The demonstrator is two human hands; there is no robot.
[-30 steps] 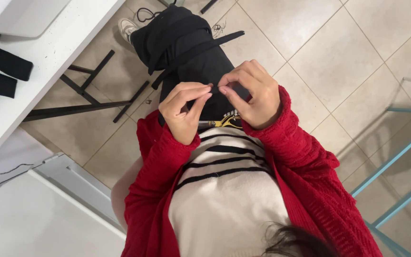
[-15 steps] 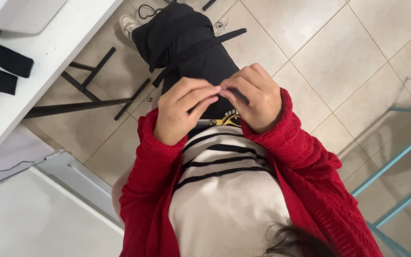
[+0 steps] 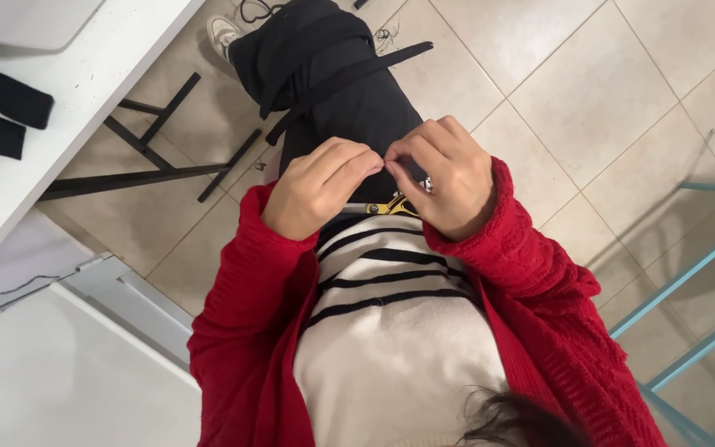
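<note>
Your fingers (image 3: 356, 165) on both hands were curled and pinched tip to tip just above your lap, closed on something too small to make out, perhaps a thread. Your left hand (image 3: 318, 189) and right hand (image 3: 444, 178) touched at the fingertips, over the black fabric (image 3: 333, 83) draped along your legs. Just beneath your hands lay a pair of scissors with yellow handles (image 3: 392, 207), mostly hidden by the right hand, resting against the hem of your striped sweater (image 3: 391, 331).

The floor (image 3: 589, 91) was laid with large beige tiles and pale grout lines. At the upper left a white tabletop (image 3: 84, 91) ran along the edge of the view, with three black fabric strips (image 3: 2, 95) lying on it. Black metal legs (image 3: 151, 132) crossed below it. A white panel (image 3: 51, 372) filled the lower left corner.

One black strap (image 3: 349, 79) ran diagonally across the fabric on your lap. One white shoe (image 3: 223, 35) showed beside the fabric at the top. To the right stood a light blue metal frame (image 3: 688, 273), well apart from your hands. The red cardigan sleeves (image 3: 250, 298) covered both arms to the wrists.
</note>
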